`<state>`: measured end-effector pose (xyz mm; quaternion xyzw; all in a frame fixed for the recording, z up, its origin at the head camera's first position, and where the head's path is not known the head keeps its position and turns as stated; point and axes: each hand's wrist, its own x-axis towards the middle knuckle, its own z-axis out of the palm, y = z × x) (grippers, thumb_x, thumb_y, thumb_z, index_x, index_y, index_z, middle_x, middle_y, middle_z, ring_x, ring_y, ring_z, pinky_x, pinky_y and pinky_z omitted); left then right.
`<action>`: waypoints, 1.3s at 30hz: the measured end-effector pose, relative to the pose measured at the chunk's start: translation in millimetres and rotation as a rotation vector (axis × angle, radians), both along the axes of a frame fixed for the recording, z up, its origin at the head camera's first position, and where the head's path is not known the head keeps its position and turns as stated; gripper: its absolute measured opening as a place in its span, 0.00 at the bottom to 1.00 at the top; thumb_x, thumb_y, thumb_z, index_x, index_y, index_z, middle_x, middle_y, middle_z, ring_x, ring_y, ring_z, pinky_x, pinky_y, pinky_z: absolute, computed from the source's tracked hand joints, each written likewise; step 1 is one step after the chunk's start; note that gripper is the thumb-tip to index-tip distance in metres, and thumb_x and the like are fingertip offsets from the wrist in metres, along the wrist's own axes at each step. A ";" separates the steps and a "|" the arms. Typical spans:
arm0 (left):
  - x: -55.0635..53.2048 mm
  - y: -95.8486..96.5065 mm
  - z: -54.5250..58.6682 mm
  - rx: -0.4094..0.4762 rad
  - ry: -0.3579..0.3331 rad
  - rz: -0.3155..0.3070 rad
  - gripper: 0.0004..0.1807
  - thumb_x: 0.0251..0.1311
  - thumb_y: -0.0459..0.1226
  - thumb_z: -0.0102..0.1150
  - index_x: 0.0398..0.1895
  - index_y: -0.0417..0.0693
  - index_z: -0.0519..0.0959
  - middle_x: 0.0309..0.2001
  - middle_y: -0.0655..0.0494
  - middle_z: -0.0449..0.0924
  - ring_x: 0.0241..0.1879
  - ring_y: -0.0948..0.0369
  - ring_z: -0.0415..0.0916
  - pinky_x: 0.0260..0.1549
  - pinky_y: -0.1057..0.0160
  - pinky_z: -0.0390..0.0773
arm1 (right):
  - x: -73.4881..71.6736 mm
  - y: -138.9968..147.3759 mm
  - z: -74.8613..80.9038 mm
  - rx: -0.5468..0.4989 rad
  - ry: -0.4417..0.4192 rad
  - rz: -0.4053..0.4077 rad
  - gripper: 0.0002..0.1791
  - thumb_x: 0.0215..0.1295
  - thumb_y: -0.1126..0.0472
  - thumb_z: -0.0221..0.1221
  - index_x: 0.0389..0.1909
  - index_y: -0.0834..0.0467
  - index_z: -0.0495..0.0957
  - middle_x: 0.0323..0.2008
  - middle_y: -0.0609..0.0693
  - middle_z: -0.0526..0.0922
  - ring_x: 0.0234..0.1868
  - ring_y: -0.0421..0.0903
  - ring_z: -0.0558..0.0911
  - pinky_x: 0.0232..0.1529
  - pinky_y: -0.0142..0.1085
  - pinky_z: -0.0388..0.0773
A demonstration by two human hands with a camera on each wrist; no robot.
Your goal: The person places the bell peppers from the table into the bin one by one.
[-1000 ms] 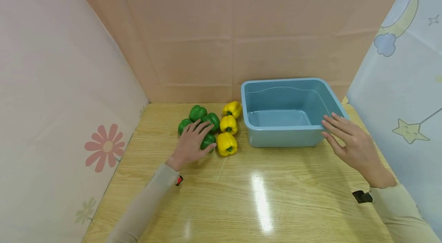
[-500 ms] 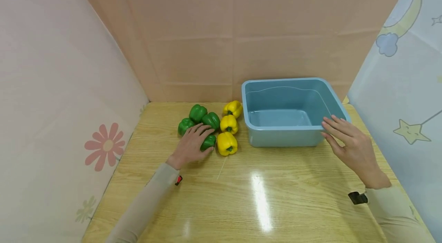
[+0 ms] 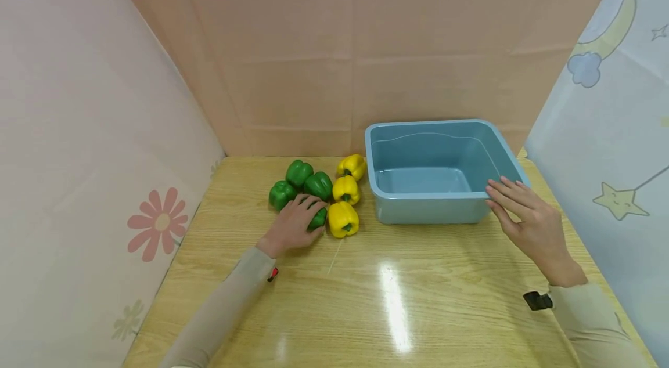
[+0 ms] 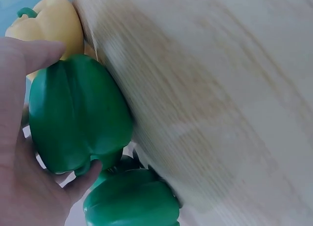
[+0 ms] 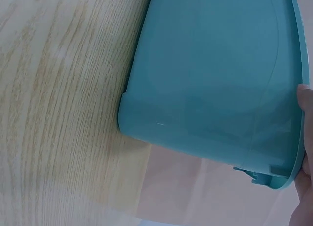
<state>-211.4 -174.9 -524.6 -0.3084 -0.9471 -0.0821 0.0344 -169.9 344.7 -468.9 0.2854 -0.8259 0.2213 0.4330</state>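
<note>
Here, 1 green pepper [image 4: 80, 111], seemingly in the left hand [image 3: 292, 226]

L hand [image 4: 17, 172] round grn pepper [image 4: 80, 113]

Bench [image 3: 444, 275]: pale wood, a streak of glare [image 3: 395, 304] near the front.
Back sheet [image 3: 292, 37]: tan, creased, behind the bench.
Left sheet [image 3: 78, 95]: pale, printed with a red flower [image 3: 162, 222].
Right sheet [image 3: 643, 124]: pale, with moon [image 3: 623, 25], cloud [image 3: 584, 69], star [image 3: 619, 201].
</note>
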 end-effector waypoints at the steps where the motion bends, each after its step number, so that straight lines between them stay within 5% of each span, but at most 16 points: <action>1: -0.9 0.4 -0.6 -0.009 0.001 0.000 0.31 0.71 0.53 0.64 0.73 0.53 0.75 0.70 0.51 0.76 0.70 0.44 0.71 0.66 0.40 0.76 | -0.1 -0.3 -0.3 -0.005 0.004 -0.001 0.27 0.80 0.43 0.59 0.52 0.64 0.90 0.50 0.63 0.90 0.69 0.37 0.80 0.76 0.34 0.69; 19: -5.2 7.9 6.7 -0.152 -0.058 0.065 0.32 0.66 0.59 0.70 0.68 0.56 0.79 0.67 0.52 0.79 0.59 0.41 0.78 0.47 0.44 0.88 | -4.8 -8.5 -1.4 -0.045 0.051 0.008 0.27 0.79 0.43 0.59 0.48 0.65 0.91 0.47 0.63 0.91 0.66 0.38 0.82 0.74 0.34 0.71; 39: -6.4 10.0 7.5 -0.046 -0.056 0.087 0.26 0.67 0.54 0.68 0.62 0.53 0.81 0.62 0.52 0.81 0.54 0.44 0.77 0.38 0.48 0.87 | -2.6 -6.6 -2.8 -0.056 0.076 0.008 0.25 0.78 0.45 0.61 0.49 0.65 0.91 0.47 0.64 0.91 0.66 0.38 0.83 0.74 0.35 0.72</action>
